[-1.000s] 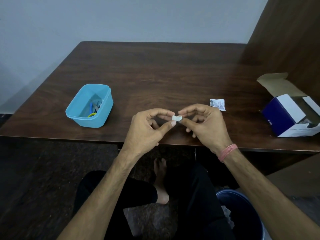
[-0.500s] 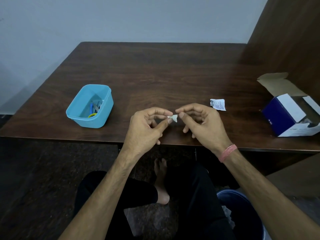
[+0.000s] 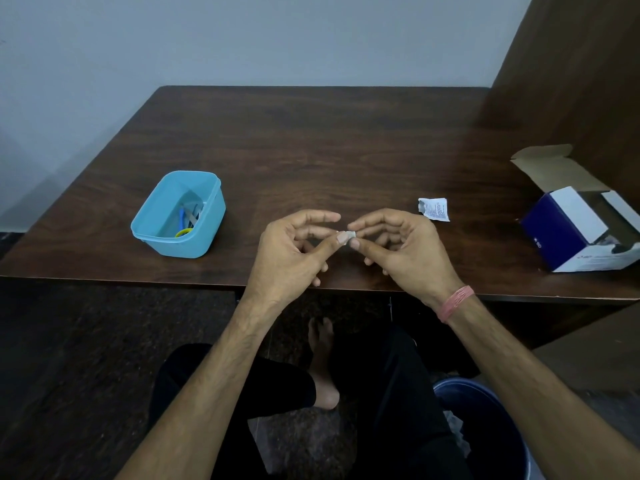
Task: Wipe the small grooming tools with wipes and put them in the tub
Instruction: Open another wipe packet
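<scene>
— Dark wooden table (image 3: 311,150) against a plain grey wall, seen from the head camera. Where is the wipe?

— One small white wipe (image 3: 346,235), folded tiny, sits between the two hands above the table's near edge. The left hand (image 3: 287,251) pinches it with thumb against fingertip, and the right hand (image 3: 405,247) pinches its other end, thumb beneath and forefinger on top. Both hands have their fingers curled.

— Anything different from half a second ago?

— The wipe showed as a small white triangle sticking out between the fingertips then; now it is squeezed closer and mostly covered by the left thumb. The hands have drawn together a little.

— And the tub?

— One light blue tub (image 3: 152,216), well to the left of the hands, standing upright without a lid. Inside it lie grooming tools (image 3: 188,221): a blue piece, a yellow ring and something silvery; too small to count exactly.

— What else?

— One torn white sachet (image 3: 434,209) lies flat just beyond the right hand. One open blue-and-white box (image 3: 568,230) rests at the table's right edge, flap up. One dark blue bin (image 3: 491,427) stands on the floor below, beside the person's knee. A pink thread band (image 3: 455,303) circles the right wrist.
</scene>
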